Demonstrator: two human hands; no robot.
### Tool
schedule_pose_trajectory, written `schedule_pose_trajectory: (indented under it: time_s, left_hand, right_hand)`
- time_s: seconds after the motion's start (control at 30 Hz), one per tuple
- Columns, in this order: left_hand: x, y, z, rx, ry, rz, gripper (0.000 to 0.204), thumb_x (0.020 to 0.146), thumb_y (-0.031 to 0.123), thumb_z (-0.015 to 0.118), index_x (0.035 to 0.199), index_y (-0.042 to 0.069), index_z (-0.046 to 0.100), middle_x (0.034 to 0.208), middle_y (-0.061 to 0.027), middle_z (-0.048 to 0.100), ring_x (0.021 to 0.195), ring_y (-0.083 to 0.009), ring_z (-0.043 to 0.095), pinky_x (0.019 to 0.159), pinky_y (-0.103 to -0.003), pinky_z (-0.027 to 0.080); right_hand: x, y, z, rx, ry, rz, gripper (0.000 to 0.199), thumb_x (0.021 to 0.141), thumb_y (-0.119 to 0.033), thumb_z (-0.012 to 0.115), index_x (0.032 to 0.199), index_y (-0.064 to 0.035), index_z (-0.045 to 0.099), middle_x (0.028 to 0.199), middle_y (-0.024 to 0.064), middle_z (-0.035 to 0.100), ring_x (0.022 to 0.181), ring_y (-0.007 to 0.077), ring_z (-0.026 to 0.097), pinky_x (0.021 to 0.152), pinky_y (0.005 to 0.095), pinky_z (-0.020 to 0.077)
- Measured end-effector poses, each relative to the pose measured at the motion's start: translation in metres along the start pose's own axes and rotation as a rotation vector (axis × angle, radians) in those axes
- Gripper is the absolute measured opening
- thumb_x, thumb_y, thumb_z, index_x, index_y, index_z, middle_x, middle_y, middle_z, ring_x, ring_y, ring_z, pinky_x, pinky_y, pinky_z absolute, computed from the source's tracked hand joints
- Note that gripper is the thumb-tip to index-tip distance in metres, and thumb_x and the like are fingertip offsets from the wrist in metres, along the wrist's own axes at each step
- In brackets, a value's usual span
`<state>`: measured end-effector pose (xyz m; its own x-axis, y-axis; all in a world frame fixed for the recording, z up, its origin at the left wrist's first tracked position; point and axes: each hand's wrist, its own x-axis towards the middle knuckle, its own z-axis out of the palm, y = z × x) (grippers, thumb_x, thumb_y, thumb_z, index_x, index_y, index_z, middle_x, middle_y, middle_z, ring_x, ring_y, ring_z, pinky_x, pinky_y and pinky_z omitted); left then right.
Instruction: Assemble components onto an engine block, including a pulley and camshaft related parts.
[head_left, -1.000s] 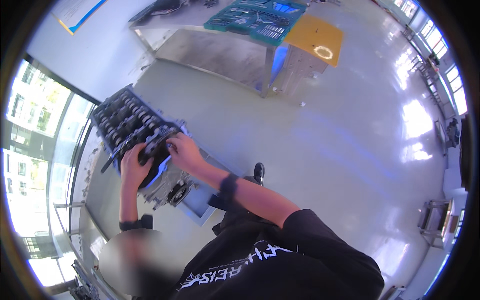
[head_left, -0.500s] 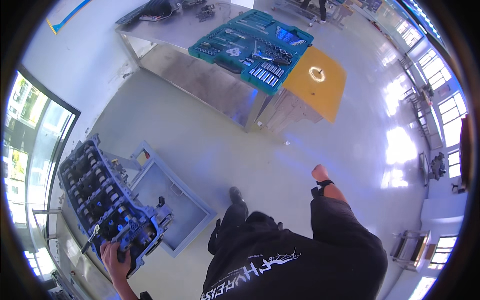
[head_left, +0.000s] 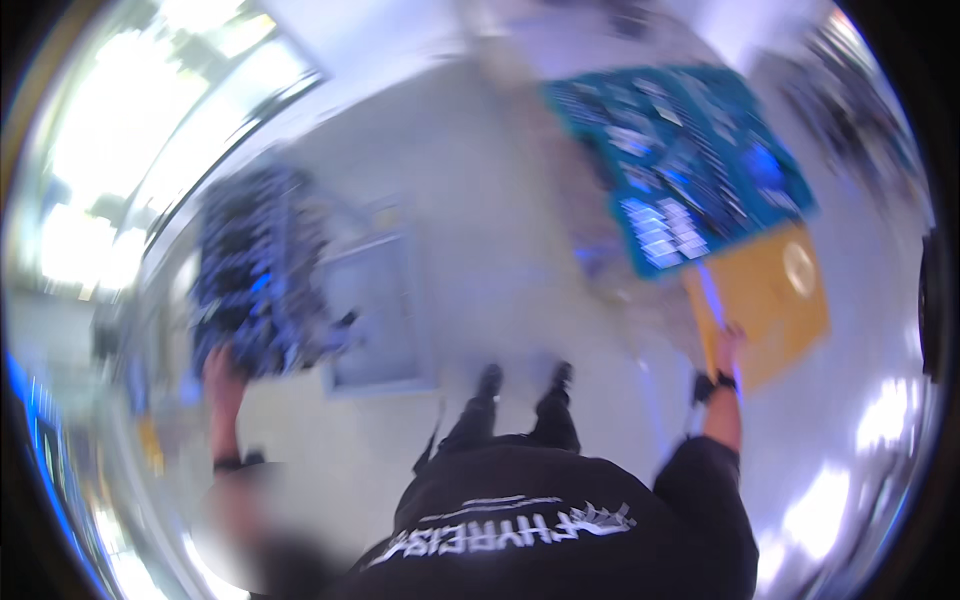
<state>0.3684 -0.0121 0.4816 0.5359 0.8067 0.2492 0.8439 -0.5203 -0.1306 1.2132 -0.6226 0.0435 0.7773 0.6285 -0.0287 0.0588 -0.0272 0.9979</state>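
Note:
The whole view is smeared by motion. My left hand (head_left: 222, 375) is at the near end of a dark engine cylinder head (head_left: 245, 265) with rows of valve-train parts. Its fingertips meet or overlap that edge, and blur hides how they are bent. My right hand (head_left: 730, 345) is held out to the right, in front of a yellow board (head_left: 775, 285). Whether it touches the board I cannot tell, and its fingers are too blurred to read. No object shows in it.
A teal tool case (head_left: 625, 225) with sockets and wrenches lies open on a metal table at the upper right, beside the yellow board. A grey framed tray (head_left: 375, 320) stands right of the cylinder head. Bright windows (head_left: 130, 130) line the upper left.
My view has turned left, so the tool case and board now appear farther right and nearer. My left hand remains at the cylinder head's near end. My right hand now appears against the board.

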Motion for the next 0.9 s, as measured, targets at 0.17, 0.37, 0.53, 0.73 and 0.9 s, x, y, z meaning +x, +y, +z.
schedule_pose_trajectory:
  time_s: [0.17,0.37,0.53,0.73,0.9]
  left_hand:
    - [-0.005,0.027,-0.038,0.071,-0.111,-0.185,0.054,0.071,0.005,0.061,0.124,0.004,0.055,0.135,-0.0189,0.048,0.125,-0.0365,0.046,0.104,-0.043,0.040]
    - [-0.045,0.029,-0.057,0.034,-0.090,-0.393,0.051,0.071,0.003,0.060,0.122,0.005,0.055,0.131,-0.0126,0.051,0.122,-0.0329,0.049,0.102,-0.041,0.043]
    - [-0.063,0.039,-0.072,0.116,-0.220,-0.427,0.045,0.071,0.004,0.061,0.116,0.005,0.056,0.125,-0.0116,0.053,0.119,-0.0329,0.051,0.100,-0.042,0.043]
    - [-0.089,0.004,-0.058,0.131,-0.001,-0.396,0.038,0.068,0.000,0.059,0.106,0.007,0.060,0.114,-0.0077,0.058,0.112,-0.0299,0.054,0.095,-0.041,0.045]
    - [-0.052,-0.034,-0.041,-0.033,0.117,-0.341,0.039,0.069,0.009,0.068,0.108,0.011,0.062,0.115,-0.0045,0.058,0.113,-0.0281,0.053,0.096,-0.044,0.042]
  right_hand:
    - [0.026,0.047,0.005,1.662,-0.151,0.268,0.029,0.092,-0.013,0.053,0.115,0.0055,0.056,0.104,0.0214,0.064,0.096,0.0360,0.063,0.083,0.0435,0.0499]
    - [0.040,0.096,-0.022,1.982,-0.063,0.277,0.020,0.087,-0.011,0.061,0.096,0.0064,0.065,0.090,0.0234,0.068,0.083,0.0376,0.066,0.077,0.0442,0.0510]
    - [0.039,0.096,-0.014,2.301,-0.170,0.193,0.015,0.082,-0.005,0.064,0.089,0.0073,0.067,0.082,0.0175,0.070,0.077,0.0300,0.067,0.070,0.0376,0.0510]
    - [0.016,0.124,-0.077,2.444,-0.053,0.196,0.008,0.077,0.001,0.058,0.083,0.0069,0.058,0.074,0.0122,0.059,0.068,0.0245,0.057,0.064,0.0365,0.0468]
    - [-0.048,0.130,-0.122,1.981,0.004,0.192,0.013,0.072,-0.003,0.060,0.084,0.0028,0.058,0.075,0.0143,0.059,0.071,0.0287,0.058,0.068,0.0377,0.0467]
